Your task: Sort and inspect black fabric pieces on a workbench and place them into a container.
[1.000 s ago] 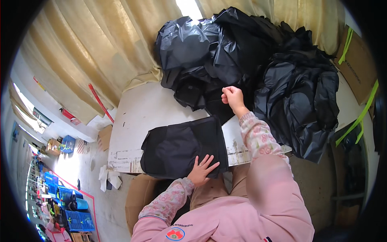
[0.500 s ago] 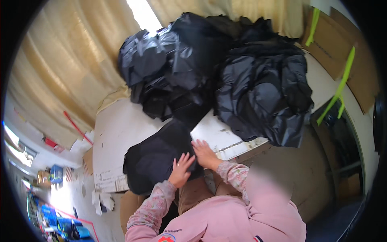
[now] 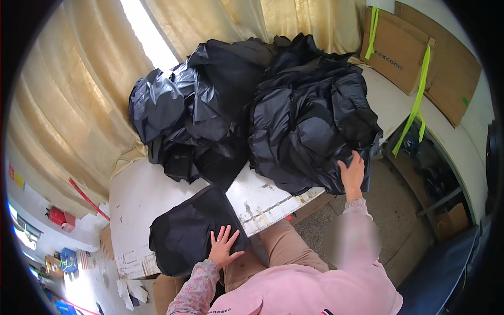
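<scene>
Splaying left hand (image 3: 223, 249) on black fabric stack (image 3: 184, 228) and right hand (image 3: 352, 176) at glossy black sheets (image 3: 314, 132); likely light, slippery, best pinched edgewise.

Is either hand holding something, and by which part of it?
Left hand: spread flat on the black stack, holding nothing. Right hand: at the right edge of the black heap; a grip cannot be told.

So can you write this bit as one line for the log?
left hand: spread on flat black stack | right hand: at right-hand black heap, grip unclear | black stack: on white table
</scene>
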{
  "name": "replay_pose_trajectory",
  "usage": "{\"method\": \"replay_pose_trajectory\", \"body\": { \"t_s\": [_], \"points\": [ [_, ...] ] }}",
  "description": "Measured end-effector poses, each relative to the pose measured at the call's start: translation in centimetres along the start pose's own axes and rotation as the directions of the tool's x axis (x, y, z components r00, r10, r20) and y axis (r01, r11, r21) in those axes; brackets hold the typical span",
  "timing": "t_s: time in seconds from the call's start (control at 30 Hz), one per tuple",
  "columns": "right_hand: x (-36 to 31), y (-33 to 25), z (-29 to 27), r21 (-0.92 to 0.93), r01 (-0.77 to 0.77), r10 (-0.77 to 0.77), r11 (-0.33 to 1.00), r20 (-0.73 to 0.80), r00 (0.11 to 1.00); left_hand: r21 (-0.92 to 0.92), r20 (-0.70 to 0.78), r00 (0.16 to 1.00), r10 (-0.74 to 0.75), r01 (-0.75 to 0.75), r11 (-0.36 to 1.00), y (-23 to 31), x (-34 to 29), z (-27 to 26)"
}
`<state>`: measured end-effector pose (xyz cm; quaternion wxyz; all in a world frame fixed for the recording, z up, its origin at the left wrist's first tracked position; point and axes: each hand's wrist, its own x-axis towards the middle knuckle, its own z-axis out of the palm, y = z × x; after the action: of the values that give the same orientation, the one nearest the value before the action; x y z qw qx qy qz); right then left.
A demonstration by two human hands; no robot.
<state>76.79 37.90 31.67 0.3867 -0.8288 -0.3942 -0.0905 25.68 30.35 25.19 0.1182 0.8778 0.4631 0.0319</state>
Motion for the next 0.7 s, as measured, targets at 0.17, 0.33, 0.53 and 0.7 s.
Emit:
{"method": "replay_pose_trajectory", "body": {
  "t_s": [0.17, 0.33, 0.53, 0.7],
  "points": [
    [0.0, 3.5, 1.4, 0.374, -0.437, 0.349, 0.818, 0.282, 0.894, -0.198, 0.020, 1.000, -0.003, 0.006, 0.980, -0.2, 0.1, -0.7],
    [4.2, -0.8, 5.0, 0.521, -0.479, 0.336, 0.706, 0.349, 0.875, -0.209, 0.028, 0.999, -0.015, 0.021, 0.978, -0.3, -0.1, -1.0],
    [2.5, -5.5, 8.2, 0.754, -0.191, 0.129, 0.628, 0.142, 0.981, -0.383, -0.069, 0.991, -0.118, 0.083, 0.920, -0.5, -0.5, -1.8],
    [-5.1, -12.3, -0.3, 0.875, -0.469, -0.309, 0.117, 0.481, 0.820, -0.525, -0.400, 0.912, -0.087, -0.150, 0.838, 2.3, 3.5, -8.8]
  ]
}}
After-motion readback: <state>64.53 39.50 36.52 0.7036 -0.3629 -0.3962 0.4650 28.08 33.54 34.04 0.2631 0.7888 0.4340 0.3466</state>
